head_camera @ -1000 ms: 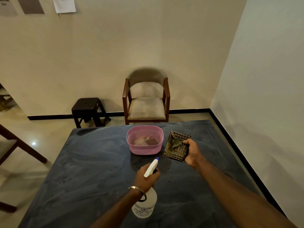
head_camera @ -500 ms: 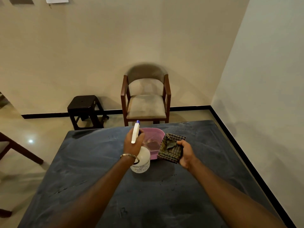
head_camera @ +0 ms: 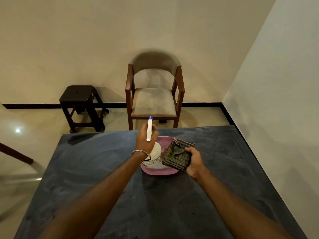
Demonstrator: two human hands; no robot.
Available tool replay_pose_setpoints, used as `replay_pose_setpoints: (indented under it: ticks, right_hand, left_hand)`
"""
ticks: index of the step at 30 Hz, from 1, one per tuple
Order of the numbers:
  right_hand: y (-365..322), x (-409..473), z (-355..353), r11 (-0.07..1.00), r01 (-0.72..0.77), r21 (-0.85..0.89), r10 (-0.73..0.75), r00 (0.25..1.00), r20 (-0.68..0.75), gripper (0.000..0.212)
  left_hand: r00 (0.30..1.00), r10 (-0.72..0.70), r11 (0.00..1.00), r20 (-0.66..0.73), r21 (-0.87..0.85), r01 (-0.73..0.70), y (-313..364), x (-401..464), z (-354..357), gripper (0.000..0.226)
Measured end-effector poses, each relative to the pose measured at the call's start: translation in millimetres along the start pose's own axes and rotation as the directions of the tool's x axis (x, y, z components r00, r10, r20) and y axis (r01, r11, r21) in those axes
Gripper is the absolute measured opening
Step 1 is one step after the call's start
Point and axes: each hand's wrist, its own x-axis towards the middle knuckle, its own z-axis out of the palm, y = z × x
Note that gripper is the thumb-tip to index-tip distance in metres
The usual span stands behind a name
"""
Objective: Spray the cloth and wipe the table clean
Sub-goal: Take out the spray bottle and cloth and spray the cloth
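My left hand grips a white spray bottle by its neck, the blue-tipped nozzle pointing up and away. The bottle's base sits inside a pink basket on the dark blue table. My right hand holds a folded checked cloth just right of the bottle, above the basket's right rim. The basket's contents are hidden by the bottle and cloth.
Beyond the table's far edge a wooden armchair stands against the back wall, with a dark stool to its left. A white wall runs along the table's right side. Another chair's leg shows at far left.
My left hand lifted the spray bottle from the near table, carried it forward and lowered it into the pink basket. My right hand kept hold of the cloth beside the basket.
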Motion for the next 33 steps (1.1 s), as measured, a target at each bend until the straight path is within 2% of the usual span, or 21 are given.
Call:
replay_pose_setpoints:
  ticks: [11, 21, 28, 30, 33]
  right_hand:
    - [16.0, 22.6, -3.6, 1.000, -0.017, 0.016, 0.018, 0.999, -0.035, 0.034]
    - [17.9, 21.6, -10.8, 1.000, -0.018, 0.017, 0.019, 0.998, -0.064, 0.032]
    - [19.0, 1.3, -11.6, 1.000, 0.009, 0.021, -0.008, 1.000, -0.025, 0.034]
    - [20.2, -8.7, -13.2, 0.999, 0.019, 0.040, -0.018, 1.000, -0.016, 0.033]
    - [24.2, -27.8, -13.7, 0.998, 0.031, 0.061, -0.032, 0.999, 0.012, 0.030]
  left_hand:
    - [0.993, -0.053, 0.989, 0.105, 0.146, 0.037, -71.6, -4.2, 14.6, 0.033]
    - [0.981, -0.085, 0.983, 0.177, 0.174, 0.054, -78.8, -12.4, 15.4, 0.049]
    - [0.969, -0.090, 0.980, 0.228, 0.192, 0.045, -72.9, -23.2, 1.3, 0.061]
    - [0.961, -0.127, 0.977, 0.247, 0.198, 0.079, -71.7, -34.2, -5.7, 0.070]
    - [0.944, -0.173, 0.952, 0.280, 0.292, 0.088, -68.7, -54.0, -18.7, 0.083]
